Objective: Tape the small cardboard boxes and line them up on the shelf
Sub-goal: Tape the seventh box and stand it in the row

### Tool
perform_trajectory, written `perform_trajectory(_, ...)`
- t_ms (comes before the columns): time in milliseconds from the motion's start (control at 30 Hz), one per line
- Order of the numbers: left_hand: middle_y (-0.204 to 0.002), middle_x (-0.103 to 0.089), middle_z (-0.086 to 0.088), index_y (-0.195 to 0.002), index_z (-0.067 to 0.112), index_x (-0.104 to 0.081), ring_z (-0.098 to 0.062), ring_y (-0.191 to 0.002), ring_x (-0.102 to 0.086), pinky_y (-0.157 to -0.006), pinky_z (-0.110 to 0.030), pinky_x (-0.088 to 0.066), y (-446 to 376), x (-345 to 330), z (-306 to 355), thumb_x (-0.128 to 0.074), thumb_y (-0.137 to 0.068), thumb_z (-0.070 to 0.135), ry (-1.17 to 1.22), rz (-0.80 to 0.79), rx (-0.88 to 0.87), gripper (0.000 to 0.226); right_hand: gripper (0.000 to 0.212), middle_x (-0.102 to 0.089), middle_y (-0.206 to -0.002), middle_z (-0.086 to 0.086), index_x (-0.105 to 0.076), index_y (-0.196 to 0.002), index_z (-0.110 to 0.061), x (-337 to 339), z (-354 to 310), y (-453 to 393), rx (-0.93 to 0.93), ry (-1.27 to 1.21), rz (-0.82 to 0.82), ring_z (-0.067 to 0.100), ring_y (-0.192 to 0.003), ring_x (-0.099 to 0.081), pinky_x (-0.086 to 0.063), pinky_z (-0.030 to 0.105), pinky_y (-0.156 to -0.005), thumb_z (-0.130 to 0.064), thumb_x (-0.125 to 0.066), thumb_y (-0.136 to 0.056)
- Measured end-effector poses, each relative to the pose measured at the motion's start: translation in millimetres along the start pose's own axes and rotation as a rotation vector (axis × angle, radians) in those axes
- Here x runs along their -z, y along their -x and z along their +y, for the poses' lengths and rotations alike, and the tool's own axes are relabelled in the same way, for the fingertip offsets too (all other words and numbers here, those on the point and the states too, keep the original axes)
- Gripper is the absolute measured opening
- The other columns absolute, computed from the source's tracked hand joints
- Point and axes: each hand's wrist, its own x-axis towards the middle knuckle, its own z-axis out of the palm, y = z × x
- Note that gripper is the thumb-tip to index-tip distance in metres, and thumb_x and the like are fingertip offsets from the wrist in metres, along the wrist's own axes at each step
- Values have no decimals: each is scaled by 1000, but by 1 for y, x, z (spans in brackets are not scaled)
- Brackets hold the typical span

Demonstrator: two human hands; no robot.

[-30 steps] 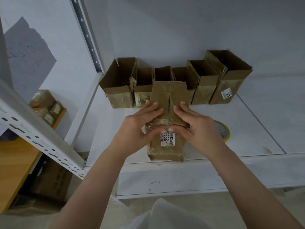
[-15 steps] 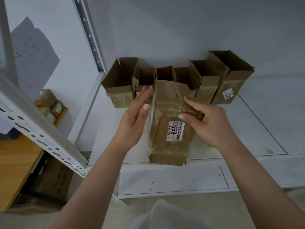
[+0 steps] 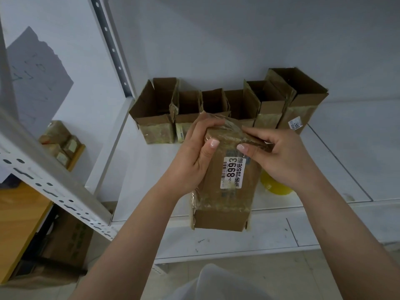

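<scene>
Cardboard box in hand (image 3: 225,191): a small brown box wrapped in clear tape, held above the front edge of the shelf, tilted with its far end up; its white label (image 3: 233,172) reads 8993.
Shelf (image 3: 346,161): white metal board with a perforated upright post (image 3: 112,48) at its back-left corner; a second perforated rail (image 3: 54,189) crosses the left foreground.
Row of boxes (image 3: 227,105): six open-topped cardboard boxes standing side by side, touching, along the back edge of the shelf against the wall.
Leftmost box (image 3: 154,114): the widest of the row, flaps up.
Rightmost box (image 3: 299,98): the tallest, turned at a slight angle, with a small white label low on its front.
Wooden surface (image 3: 15,224): at the left, beyond the shelf, with a few more small boxes (image 3: 61,141) farther back.
Left hand (image 3: 194,156): fingers curled over the upper left end of the held box, thumb pressed on its front face.
Right hand (image 3: 279,154): fingers and thumb pinching the crinkled tape and flap at the box's upper right end.
Tape roll (image 3: 275,186): yellow, lying on the shelf near the front edge, mostly hidden behind the right hand.
</scene>
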Motion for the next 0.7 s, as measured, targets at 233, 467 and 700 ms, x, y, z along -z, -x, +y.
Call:
perform_trajectory(233, -130, -51, 11, -128, 18, -48, -4, -110, -54, -89, -20, -50, 0, -10, -3, -44, -101, 29, -125, 151, 69, 29, 48, -62, -112, -18, -62, -129, -16, -4, 2, -2, 33, 40, 25, -24, -89, -54, -41, -3, -79, -25, -74, -84)
perform_trajectory(467, -135, -49, 18, -124, 30, -48, -16, -124, -54, -97, -44, -51, 2, -13, -8, -50, -96, 37, -4, 227, 68, 30, 47, -58, -107, -29, -63, -129, -18, -5, 4, 0, 100, 40, 4, -25, -92, -54, -44, 2, -83, -32, -71, -84)
perform_trajectory(700, -124, -61, 3, -114, 40, -52, -17, -111, -62, -90, -46, -55, 4, -22, -13, -50, -94, 39, -11, 448, 178, 21, 61, -74, -93, -1, -70, -99, -14, 6, 14, 7, -239, -323, 107, 14, -72, -73, -60, 29, -70, -66, -40, -87)
